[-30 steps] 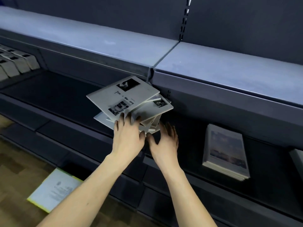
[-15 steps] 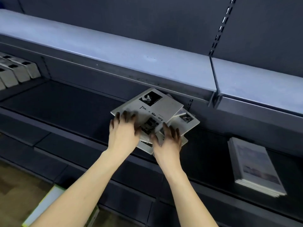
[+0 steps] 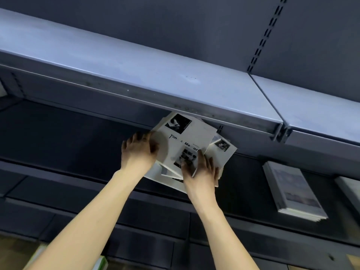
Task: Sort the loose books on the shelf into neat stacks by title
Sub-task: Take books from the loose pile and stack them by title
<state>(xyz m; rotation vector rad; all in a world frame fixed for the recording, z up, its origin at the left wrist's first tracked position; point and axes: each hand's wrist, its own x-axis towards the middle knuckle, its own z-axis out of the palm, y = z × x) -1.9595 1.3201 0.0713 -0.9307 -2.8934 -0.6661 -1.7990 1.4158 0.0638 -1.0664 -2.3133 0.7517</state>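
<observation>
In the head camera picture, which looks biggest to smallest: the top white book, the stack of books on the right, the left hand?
1. Top white book
2. Stack of books on the right, close in area to the first, so that order is unsure
3. Left hand

Both hands work a fanned pile of white books (image 3: 187, 147) on the dark lower shelf (image 3: 78, 133), just under the grey upper shelf (image 3: 136, 75). The left hand (image 3: 137, 151) grips the pile's left edge; the right hand (image 3: 200, 170) lies fingers spread on the top cover (its title partly hidden). A squared stack of books (image 3: 292, 190) lies well apart to the right.
</observation>
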